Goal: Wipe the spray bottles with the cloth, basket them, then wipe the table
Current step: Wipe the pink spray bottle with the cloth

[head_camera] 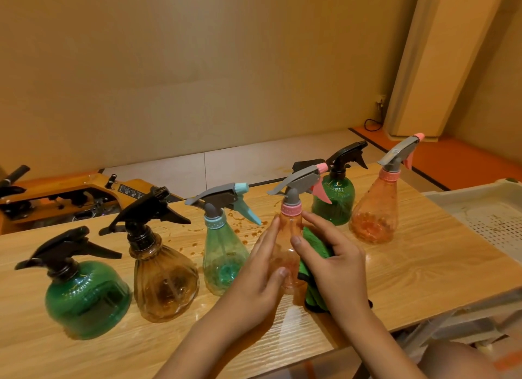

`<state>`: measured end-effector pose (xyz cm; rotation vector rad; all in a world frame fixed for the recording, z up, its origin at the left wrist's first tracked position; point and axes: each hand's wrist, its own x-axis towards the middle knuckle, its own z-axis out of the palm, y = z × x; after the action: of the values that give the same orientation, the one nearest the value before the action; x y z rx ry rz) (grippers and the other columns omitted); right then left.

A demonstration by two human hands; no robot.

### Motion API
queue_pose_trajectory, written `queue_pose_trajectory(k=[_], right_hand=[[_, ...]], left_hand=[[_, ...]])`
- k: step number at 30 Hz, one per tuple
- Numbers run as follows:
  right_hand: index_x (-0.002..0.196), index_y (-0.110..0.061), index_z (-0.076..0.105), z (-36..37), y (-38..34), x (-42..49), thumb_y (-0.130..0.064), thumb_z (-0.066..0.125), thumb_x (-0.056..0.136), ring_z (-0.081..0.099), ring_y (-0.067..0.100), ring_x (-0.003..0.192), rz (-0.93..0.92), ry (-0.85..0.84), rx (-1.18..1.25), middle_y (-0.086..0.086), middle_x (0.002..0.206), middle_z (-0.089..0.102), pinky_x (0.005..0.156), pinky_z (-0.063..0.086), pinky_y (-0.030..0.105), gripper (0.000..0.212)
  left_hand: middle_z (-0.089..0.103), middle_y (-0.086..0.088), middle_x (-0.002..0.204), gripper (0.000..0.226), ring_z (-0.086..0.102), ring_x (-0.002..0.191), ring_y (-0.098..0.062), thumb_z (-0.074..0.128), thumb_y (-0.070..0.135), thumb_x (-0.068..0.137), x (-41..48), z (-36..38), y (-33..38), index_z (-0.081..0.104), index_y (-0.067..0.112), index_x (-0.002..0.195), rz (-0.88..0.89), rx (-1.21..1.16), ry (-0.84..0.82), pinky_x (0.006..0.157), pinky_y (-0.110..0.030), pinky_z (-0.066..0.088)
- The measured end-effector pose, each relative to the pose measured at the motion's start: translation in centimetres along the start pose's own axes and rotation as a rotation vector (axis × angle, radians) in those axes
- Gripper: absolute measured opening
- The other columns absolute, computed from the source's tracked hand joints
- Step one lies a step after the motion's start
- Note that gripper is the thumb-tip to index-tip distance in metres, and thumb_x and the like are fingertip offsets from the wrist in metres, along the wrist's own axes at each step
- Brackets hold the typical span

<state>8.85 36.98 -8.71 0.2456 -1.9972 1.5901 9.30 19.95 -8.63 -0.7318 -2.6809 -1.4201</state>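
Observation:
Several spray bottles stand on the wooden table (423, 271). My left hand (260, 274) holds a clear pink spray bottle (291, 231) by its left side, fingers curved round the body. My right hand (330, 262) presses a green cloth (315, 265) against the bottle's right side, thumb across the front. To the left stand a teal bottle (223, 254), a brown bottle (165, 277) and a round green bottle (84, 296). Behind are a second green bottle (336, 200) and an orange-pink bottle (375, 214).
A white perforated basket (480, 209) sits at the table's right end. Brown droplets spot the tabletop (248, 231) behind the teal bottle. An orange machine (70, 197) stands beyond the table's far left edge. A wall rises behind.

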Motion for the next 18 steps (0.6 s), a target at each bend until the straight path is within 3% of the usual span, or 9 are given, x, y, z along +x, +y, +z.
queue_pose_trajectory(k=[4, 12, 18], right_hand=[[0.124, -0.032, 0.071, 0.9, 0.1, -0.2, -0.015, 0.083, 0.085, 0.069, 0.009, 0.111, -0.017, 0.018, -0.009, -0.017, 0.115, 0.073, 0.091, 0.058, 0.040, 0.045], [0.123, -0.026, 0.071, 1.8, 0.7, -0.2, -0.017, 0.082, 0.086, 0.067, 0.009, 0.106, -0.088, 0.004, -0.135, -0.018, 0.114, 0.071, 0.085, 0.058, 0.043, 0.040], [0.124, -0.026, 0.070, 1.6, 0.9, -0.3, -0.017, 0.082, 0.087, 0.067, 0.009, 0.108, -0.088, -0.024, -0.117, -0.018, 0.116, 0.071, 0.087, 0.058, 0.044, 0.040]], left_hand=[[-0.001, 0.042, 0.160, 0.085, 0.000, 0.151, 0.015, 0.053, 0.020, 0.107, 0.1, -0.1, -0.4, -0.007, 0.063, 0.149, -0.015, 0.003, 0.002, 0.125, -0.020, 0.010], [0.005, 0.045, 0.151, 0.086, 0.005, 0.136, 0.034, 0.053, 0.012, 0.106, 0.1, 0.5, -0.4, -0.006, 0.058, 0.148, -0.072, -0.007, 0.101, 0.106, 0.005, 0.013], [0.004, 0.046, 0.149, 0.085, 0.002, 0.132, 0.037, 0.053, 0.012, 0.106, -0.2, 1.0, 0.1, -0.006, 0.057, 0.148, -0.091, -0.004, 0.147, 0.101, 0.009, 0.011]])
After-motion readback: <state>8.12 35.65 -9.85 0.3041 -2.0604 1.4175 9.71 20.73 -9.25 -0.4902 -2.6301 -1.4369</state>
